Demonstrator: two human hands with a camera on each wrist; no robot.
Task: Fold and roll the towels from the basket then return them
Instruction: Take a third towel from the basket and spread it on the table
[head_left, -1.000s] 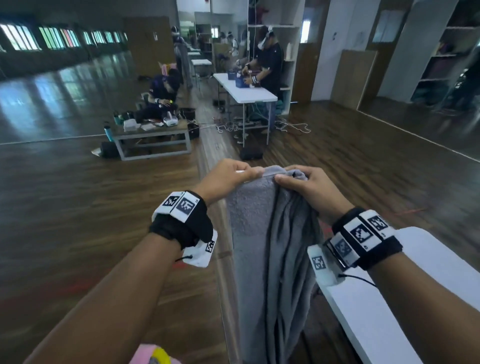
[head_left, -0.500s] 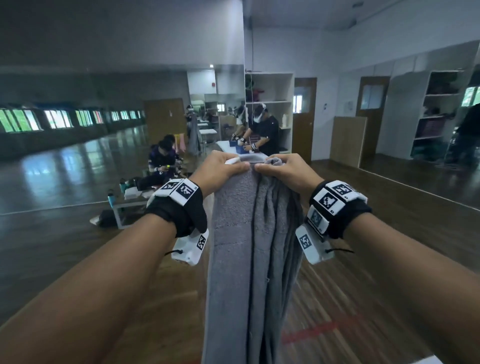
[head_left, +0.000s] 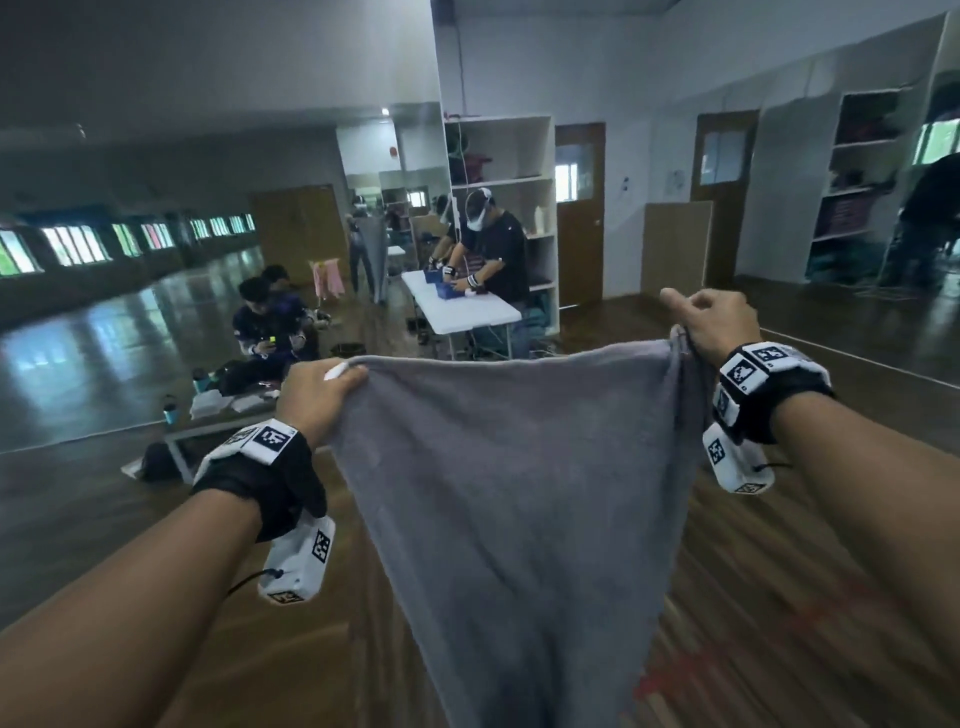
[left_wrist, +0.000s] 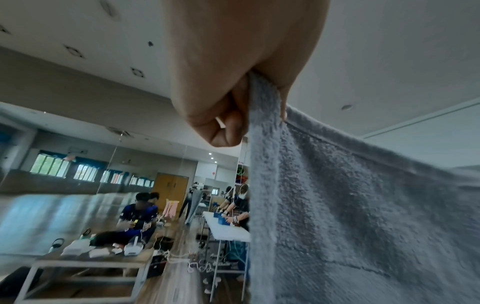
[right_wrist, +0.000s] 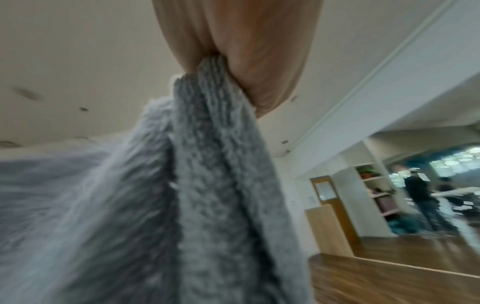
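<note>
A grey towel is held spread in the air, hanging down over the wood floor. Its top left corner is pinched by the left hand, its top right corner by the right hand. The near floor is hidden by the cloth. Far off, a white table and shelves are seen, with a person between them and another seated at far left.

We hold both arms stretched forward and spread apart, our left hand and right hand raised, each with fingers curled tight in a pinch, wrists banded.
</note>
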